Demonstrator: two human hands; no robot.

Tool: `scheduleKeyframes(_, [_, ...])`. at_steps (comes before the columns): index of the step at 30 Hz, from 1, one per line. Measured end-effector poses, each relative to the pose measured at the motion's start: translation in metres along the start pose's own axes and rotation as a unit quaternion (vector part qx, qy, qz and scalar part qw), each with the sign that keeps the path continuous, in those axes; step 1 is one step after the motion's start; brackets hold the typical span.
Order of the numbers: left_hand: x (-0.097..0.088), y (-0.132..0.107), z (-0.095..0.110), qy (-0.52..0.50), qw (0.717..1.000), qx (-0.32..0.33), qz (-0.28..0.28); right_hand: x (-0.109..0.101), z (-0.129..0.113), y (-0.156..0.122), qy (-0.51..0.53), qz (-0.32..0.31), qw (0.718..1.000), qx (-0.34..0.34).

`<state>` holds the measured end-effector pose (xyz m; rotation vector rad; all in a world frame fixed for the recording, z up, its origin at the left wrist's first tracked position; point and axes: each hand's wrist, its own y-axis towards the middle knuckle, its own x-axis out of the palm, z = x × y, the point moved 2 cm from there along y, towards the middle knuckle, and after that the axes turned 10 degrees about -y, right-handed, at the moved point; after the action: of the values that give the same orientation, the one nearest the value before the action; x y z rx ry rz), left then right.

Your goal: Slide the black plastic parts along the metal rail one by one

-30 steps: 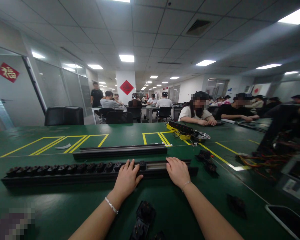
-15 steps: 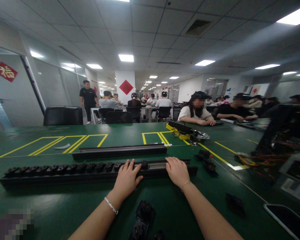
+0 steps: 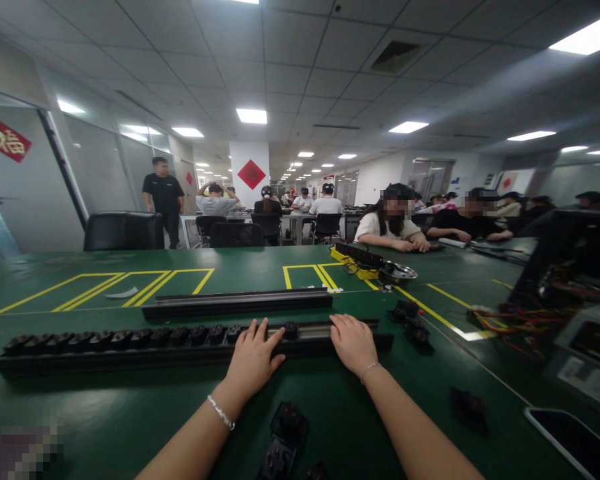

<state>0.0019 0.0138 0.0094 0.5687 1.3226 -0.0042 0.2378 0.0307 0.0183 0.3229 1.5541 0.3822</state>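
Fingers (image 3: pixel 263 333) of the left hand (image 3: pixel 250 363) lie spread and flat on top of the long black rail (image 3: pixel 130 357). Those of the right hand (image 3: pixel 353 343) lie closer together, also flat on it, a little to the right. Neither hand closes round anything.

- Desk (image 3: pixel 80 413): green with yellow lines, under both wrists.
- Long black rail: runs across the desk from far left of the left fingers to just past the right fingers.
- Second rail (image 3: pixel 237 303): beyond the fingertips, parallel to the first, apart from it and untouched.
- Row of socket modules (image 3: pixel 105 339): seated in the rail from its left end up to the left fingertips. The last module (image 3: pixel 290 328) sits between the two hands. The channel at the right fingers appears unfilled.
- Loose modules (image 3: pixel 287 427): on the desk behind the left wrist, between the forearms.
- More modules (image 3: pixel 410 320): right of the right fingers, clear of the rail.

Judgement: the step in hand is pressing or steadying the rail at the end of the filled row. Adding a further module would call for one hand to lift off and take a loose one while the other holds the rail, then to line it up with the open channel.
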Motion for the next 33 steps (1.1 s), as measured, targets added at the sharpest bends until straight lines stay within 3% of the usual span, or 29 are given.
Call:
scheduleKeyframes(8, [0.002, 0.0, 0.0, -0.003, 1.0, -0.005, 0.008, 0.0, -0.002, -0.001, 0.023, 0.005, 1.0, 0.009])
scheduleKeyframes(14, [0.002, -0.001, 0.001, 0.002, 1.0, -0.001, 0.016, -0.01, -0.047, -0.001, 0.164, 0.004, 0.984, -0.068])
scheduleKeyframes(19, [0.003, -0.001, 0.001, -0.001, 1.0, -0.005, 0.014, -0.01, -0.076, -0.002, 0.157, -0.014, 0.987, -0.022])
scheduleKeyframes(27, [0.006, -0.004, 0.004, 0.008, 1.0, 0.003, 0.015, -0.011, -0.088, 0.002, 0.146, 0.008, 0.988, 0.053])
scheduleKeyframes(33, [0.005, -0.003, 0.005, 0.016, 1.0, 0.003, 0.023, -0.01, -0.093, 0.003, 0.143, 0.014, 0.988, 0.063])
